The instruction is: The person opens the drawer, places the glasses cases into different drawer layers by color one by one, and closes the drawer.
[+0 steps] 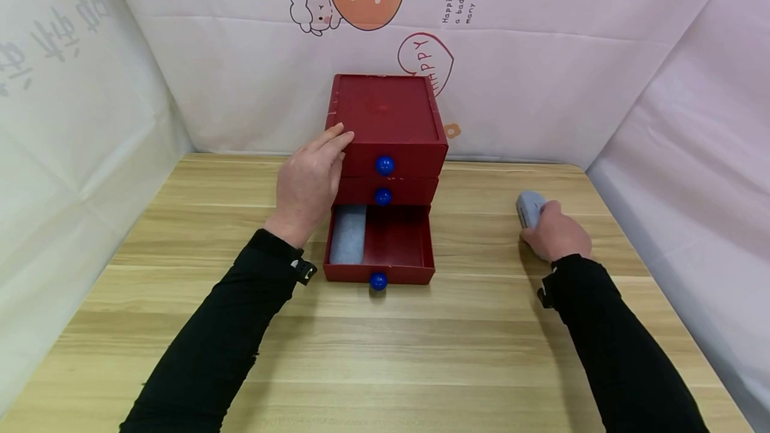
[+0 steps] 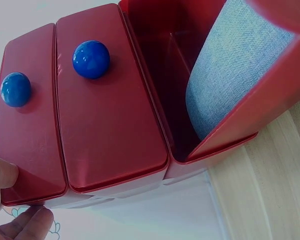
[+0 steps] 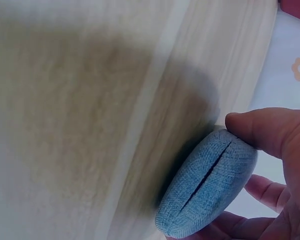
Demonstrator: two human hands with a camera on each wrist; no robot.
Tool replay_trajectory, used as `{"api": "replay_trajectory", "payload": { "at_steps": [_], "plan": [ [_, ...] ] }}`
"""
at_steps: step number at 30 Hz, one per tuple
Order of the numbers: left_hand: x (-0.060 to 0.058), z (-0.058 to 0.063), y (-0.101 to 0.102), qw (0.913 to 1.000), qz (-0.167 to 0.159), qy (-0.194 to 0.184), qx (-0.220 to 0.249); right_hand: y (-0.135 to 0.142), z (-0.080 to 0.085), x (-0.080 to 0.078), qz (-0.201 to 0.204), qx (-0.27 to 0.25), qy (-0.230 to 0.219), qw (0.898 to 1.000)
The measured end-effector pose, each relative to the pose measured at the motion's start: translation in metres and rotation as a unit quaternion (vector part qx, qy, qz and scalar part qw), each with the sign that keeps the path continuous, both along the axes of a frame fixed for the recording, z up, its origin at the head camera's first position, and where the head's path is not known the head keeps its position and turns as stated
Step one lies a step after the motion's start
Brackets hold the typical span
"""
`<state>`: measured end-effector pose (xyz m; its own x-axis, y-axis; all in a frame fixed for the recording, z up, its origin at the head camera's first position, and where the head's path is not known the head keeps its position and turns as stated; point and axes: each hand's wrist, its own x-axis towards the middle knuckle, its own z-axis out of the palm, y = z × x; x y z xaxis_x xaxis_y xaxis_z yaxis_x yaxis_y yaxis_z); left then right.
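Observation:
A red three-drawer box (image 1: 385,109) with round blue knobs stands at the back of the table. My left hand (image 1: 309,176) holds its upper left front corner, thumb (image 2: 6,172) on the top drawer's front and fingers round the side. The bottom drawer (image 1: 404,275) is pulled out, and the two above are closed. Along the left side of that drawer lies a flat blue-grey fabric-covered piece (image 1: 349,236). Off to the right, my right hand (image 1: 558,232) grips a rounded blue-grey fabric glasses case (image 3: 207,185) between thumb and fingers, close over the table; a dark slit runs along its edge.
The wooden table (image 1: 481,353) reaches back to a white printed cloth (image 1: 541,85) hanging behind the box. White cloth walls also stand at the left (image 1: 78,152) and right (image 1: 704,186).

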<state>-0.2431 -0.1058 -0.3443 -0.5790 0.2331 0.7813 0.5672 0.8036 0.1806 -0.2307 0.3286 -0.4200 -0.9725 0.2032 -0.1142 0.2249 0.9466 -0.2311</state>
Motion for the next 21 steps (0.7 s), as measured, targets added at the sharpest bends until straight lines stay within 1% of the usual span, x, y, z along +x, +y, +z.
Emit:
{"api": "replay_trajectory", "payload": {
  "at_steps": [9,21],
  "plan": [
    [0.0,0.001,0.001,1.0,-0.001,-0.001,0.0,-0.007,0.002,0.003,0.012,-0.015,0.023,1.0],
    [0.001,0.002,0.0,1.0,0.001,-0.009,0.001,-0.025,0.022,0.005,0.032,-0.03,0.059,0.997]
  ]
}}
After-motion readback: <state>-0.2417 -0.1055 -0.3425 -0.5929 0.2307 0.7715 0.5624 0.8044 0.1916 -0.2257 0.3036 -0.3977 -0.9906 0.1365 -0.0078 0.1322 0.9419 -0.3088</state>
